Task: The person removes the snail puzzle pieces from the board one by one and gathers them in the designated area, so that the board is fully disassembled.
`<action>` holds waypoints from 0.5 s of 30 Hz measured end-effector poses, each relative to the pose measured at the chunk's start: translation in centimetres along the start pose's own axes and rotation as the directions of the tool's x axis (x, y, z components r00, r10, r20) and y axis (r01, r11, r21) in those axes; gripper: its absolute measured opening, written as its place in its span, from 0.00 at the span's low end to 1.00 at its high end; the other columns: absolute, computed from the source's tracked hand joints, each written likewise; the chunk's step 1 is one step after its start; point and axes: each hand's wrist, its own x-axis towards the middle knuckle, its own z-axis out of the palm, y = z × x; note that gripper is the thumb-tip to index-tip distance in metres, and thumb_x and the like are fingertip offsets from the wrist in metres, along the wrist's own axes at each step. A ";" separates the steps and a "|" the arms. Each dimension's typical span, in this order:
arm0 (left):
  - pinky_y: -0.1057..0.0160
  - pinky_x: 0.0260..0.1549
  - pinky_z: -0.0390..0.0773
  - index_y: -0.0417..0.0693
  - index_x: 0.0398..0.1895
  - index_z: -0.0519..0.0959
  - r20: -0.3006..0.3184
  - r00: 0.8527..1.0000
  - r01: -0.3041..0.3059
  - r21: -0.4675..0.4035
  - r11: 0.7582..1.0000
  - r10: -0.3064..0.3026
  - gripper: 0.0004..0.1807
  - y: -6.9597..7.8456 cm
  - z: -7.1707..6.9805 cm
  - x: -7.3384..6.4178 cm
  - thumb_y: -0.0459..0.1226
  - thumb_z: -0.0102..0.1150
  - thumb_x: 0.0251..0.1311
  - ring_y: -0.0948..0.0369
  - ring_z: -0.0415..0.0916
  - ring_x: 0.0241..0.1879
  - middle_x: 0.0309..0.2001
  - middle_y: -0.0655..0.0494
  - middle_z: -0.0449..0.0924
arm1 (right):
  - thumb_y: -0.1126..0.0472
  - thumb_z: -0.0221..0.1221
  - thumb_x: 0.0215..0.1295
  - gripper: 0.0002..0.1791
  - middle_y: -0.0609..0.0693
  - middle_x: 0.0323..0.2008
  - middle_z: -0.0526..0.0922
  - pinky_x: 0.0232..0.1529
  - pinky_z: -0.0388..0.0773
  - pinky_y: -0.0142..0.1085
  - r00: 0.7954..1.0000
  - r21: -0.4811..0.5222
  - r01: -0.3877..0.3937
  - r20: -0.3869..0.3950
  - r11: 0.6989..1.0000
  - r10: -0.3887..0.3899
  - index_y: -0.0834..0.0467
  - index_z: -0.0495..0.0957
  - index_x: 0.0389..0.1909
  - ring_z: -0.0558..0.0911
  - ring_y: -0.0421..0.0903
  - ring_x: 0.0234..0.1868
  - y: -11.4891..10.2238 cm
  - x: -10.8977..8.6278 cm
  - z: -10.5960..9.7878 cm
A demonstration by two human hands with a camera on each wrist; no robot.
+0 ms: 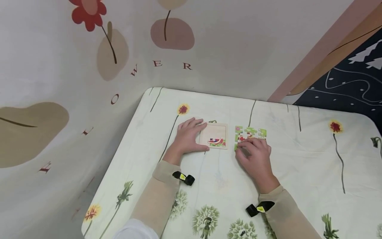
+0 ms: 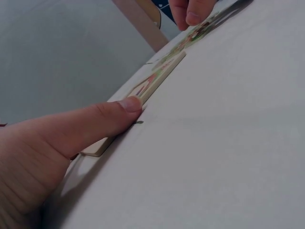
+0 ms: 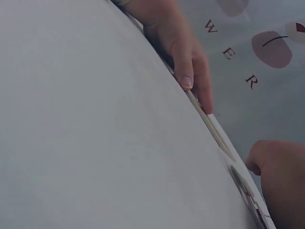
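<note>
A square wooden puzzle tray [image 1: 218, 135] lies on the table, with a few colourful pieces [image 1: 217, 142] fitted along its near right part. My left hand [image 1: 189, 136] holds the tray at its left side, the fingers at the far edge and the thumb [image 2: 128, 104] on the near edge. Just to the right, loose jigsaw pieces [image 1: 250, 130] with green, red and white print lie in a group. My right hand [image 1: 255, 154] is over the near part of this group, fingers bent, fingertips at the pieces. Whether it pinches one is hidden.
A white cloth printed with flowers and dandelions covers the table [image 1: 307, 159]. Behind it hangs a pale curtain [image 1: 226, 56] with letters and flower shapes. A dark panel [image 1: 349, 83] with white trees stands at the right.
</note>
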 end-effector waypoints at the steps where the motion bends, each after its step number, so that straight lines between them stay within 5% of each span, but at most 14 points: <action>1: 0.39 0.75 0.50 0.59 0.83 0.67 -0.002 1.000 0.000 -0.001 1.000 0.000 0.59 0.0 0.0 0.0 0.67 0.79 0.47 0.51 0.45 0.83 0.83 0.58 0.59 | 0.66 0.73 0.60 0.05 0.59 0.44 0.87 0.46 0.61 0.61 1.000 0.003 0.000 -0.001 1.000 0.000 0.61 0.91 0.36 0.75 0.63 0.49 -0.2 0.1 0.1; 15: 0.39 0.74 0.51 0.59 0.81 0.69 -0.044 0.999 -0.003 -0.005 1.000 0.002 0.59 -0.2 0.4 0.0 0.68 0.79 0.45 0.51 0.48 0.83 0.81 0.58 0.61 | 0.56 0.73 0.64 0.13 0.54 0.44 0.84 0.54 0.62 0.63 0.993 0.008 -0.016 0.118 1.000 0.015 0.57 0.90 0.46 0.75 0.59 0.50 -3.0 1.3 2.5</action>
